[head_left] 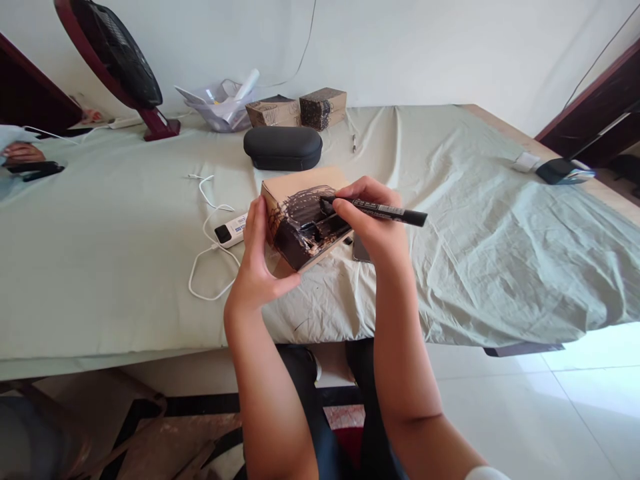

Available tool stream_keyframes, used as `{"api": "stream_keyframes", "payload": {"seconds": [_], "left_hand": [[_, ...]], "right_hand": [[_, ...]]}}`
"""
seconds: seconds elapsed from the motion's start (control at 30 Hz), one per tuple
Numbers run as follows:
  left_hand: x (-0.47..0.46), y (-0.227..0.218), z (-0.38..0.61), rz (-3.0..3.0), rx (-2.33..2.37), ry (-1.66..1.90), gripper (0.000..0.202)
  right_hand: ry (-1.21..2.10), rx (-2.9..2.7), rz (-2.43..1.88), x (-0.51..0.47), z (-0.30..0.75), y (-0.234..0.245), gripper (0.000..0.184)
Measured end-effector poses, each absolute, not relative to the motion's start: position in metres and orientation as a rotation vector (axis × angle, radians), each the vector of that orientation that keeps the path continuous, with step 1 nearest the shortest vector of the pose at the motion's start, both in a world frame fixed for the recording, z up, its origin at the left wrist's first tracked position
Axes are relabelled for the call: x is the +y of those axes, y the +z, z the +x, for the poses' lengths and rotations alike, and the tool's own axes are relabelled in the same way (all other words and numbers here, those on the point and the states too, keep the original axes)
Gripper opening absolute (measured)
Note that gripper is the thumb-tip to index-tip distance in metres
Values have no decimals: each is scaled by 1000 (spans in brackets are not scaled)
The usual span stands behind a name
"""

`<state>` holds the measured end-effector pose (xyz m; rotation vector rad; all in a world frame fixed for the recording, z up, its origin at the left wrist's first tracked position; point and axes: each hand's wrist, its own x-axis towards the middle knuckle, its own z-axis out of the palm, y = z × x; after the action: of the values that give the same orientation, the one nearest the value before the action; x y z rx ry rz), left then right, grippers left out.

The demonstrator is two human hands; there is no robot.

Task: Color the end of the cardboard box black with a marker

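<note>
My left hand grips the left side and underside of a small cardboard box, tilting it above the table's front part. Much of the box's near face is covered in black ink. My right hand is closed on a black marker whose tip touches the inked patch on the box. A phone lies partly hidden under my right hand.
A pale green cloth covers the table. A black case, two more inked boxes, a plastic bag of items and a fan stand at the back. A white charger with cable lies left. Another person's hand is at far left.
</note>
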<state>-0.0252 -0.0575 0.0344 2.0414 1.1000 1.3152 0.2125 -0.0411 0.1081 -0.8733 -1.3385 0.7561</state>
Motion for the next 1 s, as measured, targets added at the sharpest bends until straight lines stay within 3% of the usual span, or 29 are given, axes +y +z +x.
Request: {"api": "stream_keyframes", "payload": {"seconds": [0.2,0.43,0.73,1.0], "left_hand": [[-57,38,-23,2146,1058,1299,142],[-56,34,-25,2080,1081,1306,146],[-53,28,-29,2069,1026,1316,149],[-54,32,-29,2036,1041,1283,150]], "right_hand": [[698,-1312,-962,-42,215,111,20],[805,-1323,-872,-43,218,112,10],[704,-1268,-1008,-42,215,111,26],[770,-1327,-966,-46,211,115,14]]}}
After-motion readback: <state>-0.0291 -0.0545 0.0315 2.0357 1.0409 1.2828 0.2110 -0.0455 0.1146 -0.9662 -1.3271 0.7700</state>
